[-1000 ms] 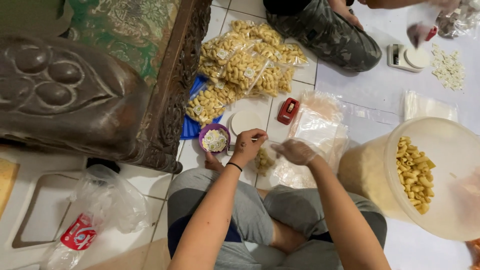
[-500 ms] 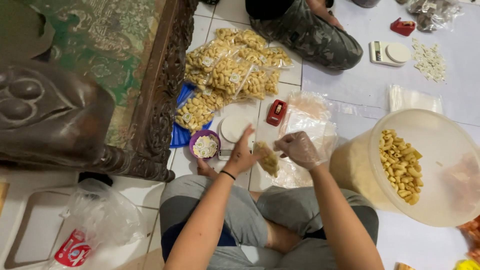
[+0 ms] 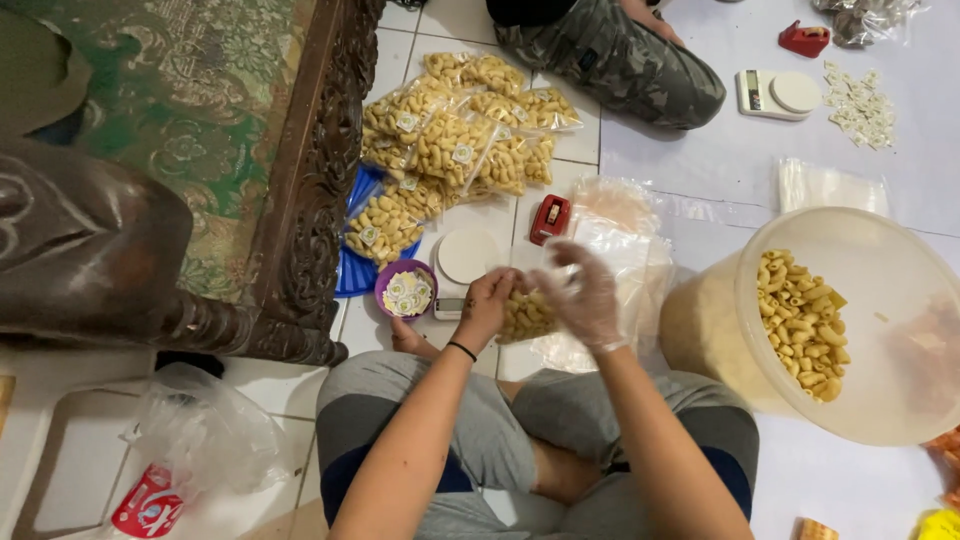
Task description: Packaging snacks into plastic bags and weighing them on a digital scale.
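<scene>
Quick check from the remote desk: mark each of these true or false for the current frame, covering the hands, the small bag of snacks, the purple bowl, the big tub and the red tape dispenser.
1. Both hands are on the small clear bag of yellow tube snacks. True: the bare left hand and the right hand grip it together.
2. The right hand is bare. False: it wears a thin clear plastic glove.
3. The small purple bowl holds round stickers. True.
4. The large translucent plastic tub is empty. False: yellow tube snacks lie inside it.
5. The red tape dispenser sits inside the tub. False: it sits on the floor tiles beyond the hands.
</scene>
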